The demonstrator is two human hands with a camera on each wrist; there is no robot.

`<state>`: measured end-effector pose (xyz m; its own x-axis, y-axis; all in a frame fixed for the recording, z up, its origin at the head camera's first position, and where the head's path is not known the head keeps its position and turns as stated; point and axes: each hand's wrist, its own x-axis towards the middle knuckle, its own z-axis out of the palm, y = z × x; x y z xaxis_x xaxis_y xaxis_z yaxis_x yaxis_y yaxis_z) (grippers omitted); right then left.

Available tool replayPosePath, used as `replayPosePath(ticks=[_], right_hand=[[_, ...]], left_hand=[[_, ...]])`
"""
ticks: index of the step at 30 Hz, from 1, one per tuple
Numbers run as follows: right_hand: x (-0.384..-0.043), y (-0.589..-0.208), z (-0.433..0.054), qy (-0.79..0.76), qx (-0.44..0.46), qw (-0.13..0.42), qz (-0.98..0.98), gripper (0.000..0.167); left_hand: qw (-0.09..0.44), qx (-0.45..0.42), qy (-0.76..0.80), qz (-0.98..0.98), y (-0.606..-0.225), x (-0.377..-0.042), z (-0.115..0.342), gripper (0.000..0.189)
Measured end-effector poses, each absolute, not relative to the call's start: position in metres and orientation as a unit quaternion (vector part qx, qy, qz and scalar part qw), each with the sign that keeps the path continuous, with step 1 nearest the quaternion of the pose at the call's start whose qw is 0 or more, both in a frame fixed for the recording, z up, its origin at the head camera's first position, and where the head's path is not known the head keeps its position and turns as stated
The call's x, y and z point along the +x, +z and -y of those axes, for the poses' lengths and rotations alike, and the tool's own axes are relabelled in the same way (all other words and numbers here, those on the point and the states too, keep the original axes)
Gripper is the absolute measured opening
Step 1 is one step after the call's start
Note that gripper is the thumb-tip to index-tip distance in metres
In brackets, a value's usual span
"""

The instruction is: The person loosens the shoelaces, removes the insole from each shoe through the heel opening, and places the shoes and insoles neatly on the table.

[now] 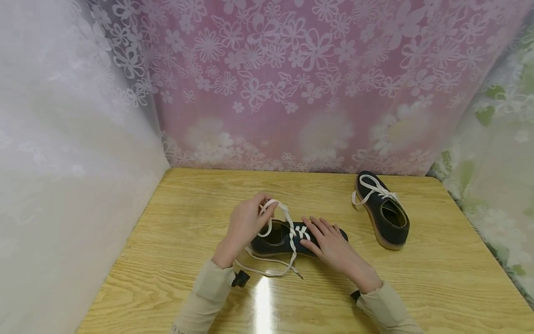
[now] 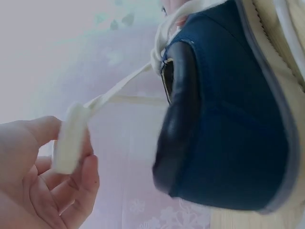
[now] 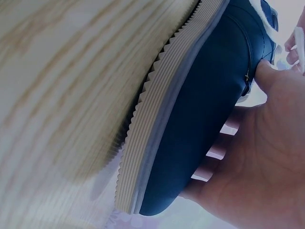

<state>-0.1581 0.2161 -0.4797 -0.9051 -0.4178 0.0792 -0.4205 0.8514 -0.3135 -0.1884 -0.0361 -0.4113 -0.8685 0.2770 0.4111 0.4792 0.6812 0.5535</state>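
Observation:
A dark navy shoe (image 1: pixel 262 246) lies on the table with its toe to the right; its blue side and heel (image 2: pixel 233 124) fill much of the left wrist view. Above the heel opening, my left hand (image 1: pixel 249 220) pinches a white shoelace (image 1: pixel 288 214), which runs up from the laced front in a loop. My right hand (image 1: pixel 333 246) rests across the shoe's front, fingers extended over the upper beside the lacing. In the right wrist view the thumb and fingers touch the dark upper (image 3: pixel 195 119). Another length of lace (image 1: pixel 267 274) trails on the near side.
A second dark shoe (image 1: pixel 377 213) with a tan sole and white laces stands at the back right. The wooden table (image 1: pixel 187 199) ends at a pink floral curtain (image 1: pixel 267 116); pale cloth (image 1: pixel 75 162) hangs at the left, patterned cloth (image 1: pixel 496 176) at the right.

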Motion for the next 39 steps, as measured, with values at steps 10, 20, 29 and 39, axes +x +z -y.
replayPosePath(ticks=[10, 20, 29, 39], right_hand=[[-0.157, -0.479, -0.215, 0.163, 0.218, 0.001, 0.962, 0.068], [-0.152, -0.478, -0.211, 0.159, 0.211, -0.005, 0.964, 0.068], [-0.15, -0.477, -0.211, 0.16, 0.208, -0.001, 0.965, 0.068], [-0.15, -0.478, -0.21, 0.162, 0.213, 0.002, 0.964, 0.067]], left_hand=[[0.084, -0.282, -0.339, 0.894, -0.401, -0.211, 0.01, 0.026], [0.043, -0.351, -0.251, 0.901, -0.415, -0.199, 0.012, 0.023], [0.024, -0.382, -0.226, 0.896, -0.428, -0.185, 0.02, 0.015], [0.114, -0.418, -0.153, 0.888, -0.438, -0.18, 0.011, 0.009]])
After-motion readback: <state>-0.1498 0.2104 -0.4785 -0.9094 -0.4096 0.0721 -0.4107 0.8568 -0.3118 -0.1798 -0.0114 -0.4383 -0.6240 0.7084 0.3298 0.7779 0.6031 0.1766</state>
